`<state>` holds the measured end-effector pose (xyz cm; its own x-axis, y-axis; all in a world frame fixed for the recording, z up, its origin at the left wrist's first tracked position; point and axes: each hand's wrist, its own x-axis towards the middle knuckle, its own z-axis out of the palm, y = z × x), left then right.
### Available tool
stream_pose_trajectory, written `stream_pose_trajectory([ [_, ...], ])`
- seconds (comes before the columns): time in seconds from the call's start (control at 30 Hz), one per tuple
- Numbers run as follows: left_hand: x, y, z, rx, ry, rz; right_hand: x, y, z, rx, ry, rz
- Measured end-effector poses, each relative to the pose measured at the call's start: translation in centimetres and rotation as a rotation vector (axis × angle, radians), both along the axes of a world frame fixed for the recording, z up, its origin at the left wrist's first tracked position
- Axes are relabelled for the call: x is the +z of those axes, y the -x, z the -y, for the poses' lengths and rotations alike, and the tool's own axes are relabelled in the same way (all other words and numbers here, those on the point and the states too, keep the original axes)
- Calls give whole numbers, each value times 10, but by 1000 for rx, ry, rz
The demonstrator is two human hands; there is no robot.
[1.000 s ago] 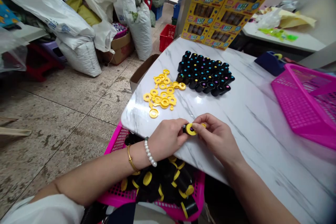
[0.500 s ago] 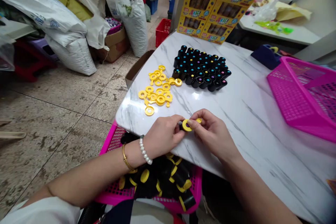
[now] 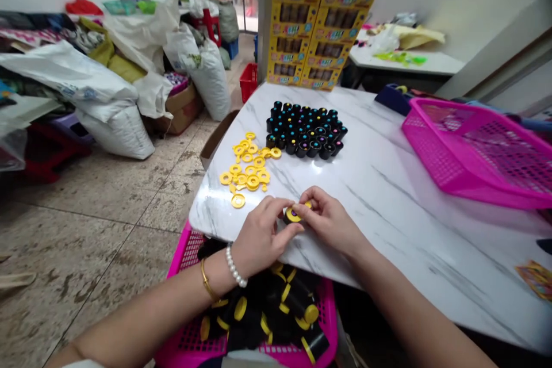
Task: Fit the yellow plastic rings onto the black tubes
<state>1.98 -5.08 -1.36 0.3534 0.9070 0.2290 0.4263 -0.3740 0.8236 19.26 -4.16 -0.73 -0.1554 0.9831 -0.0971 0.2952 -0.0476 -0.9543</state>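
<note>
Bright indoor lt; glare spot on white, grey-veined, marble-look desk, dk shadow beneath; far bits soft, top-R corner dk/blurred.

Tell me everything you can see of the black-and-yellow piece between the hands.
The black-and-yellow piece is small and round, apparently plastic: a yellow ring surrounds a purple centre, and some black body shows at the ring's left edge. The ringed face tips up toward the camera. It is over the white marbled table, near the front edge. The left hand steadies it from one side; the right hand has thumb and fingers at the other. Whether the ring is fully seated is unclear.
</note>
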Motion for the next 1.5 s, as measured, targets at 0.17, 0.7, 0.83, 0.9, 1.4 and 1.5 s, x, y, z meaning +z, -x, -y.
stream_pose_trajectory([
  [0.17,0,-1,-12,-44,256,90,5,-1,-2,49,125,-47],
  [0.7,-12,-10,12,12,-66,-20,3,-17,-6,27,229,-273],
  [0.83,-15,-11,12,-1,-124,-53,8,-27,-9,99,323,-338],
  [0.9,-15,-12,12,-12,-147,-71,9,-29,-10,162,371,-300],
  [1.4,9,5,-22,-204,527,136,8,-16,3,271,-398,162],
  [1.5,12,14,-20,-226,722,255,5,-9,10,359,-678,402],
])
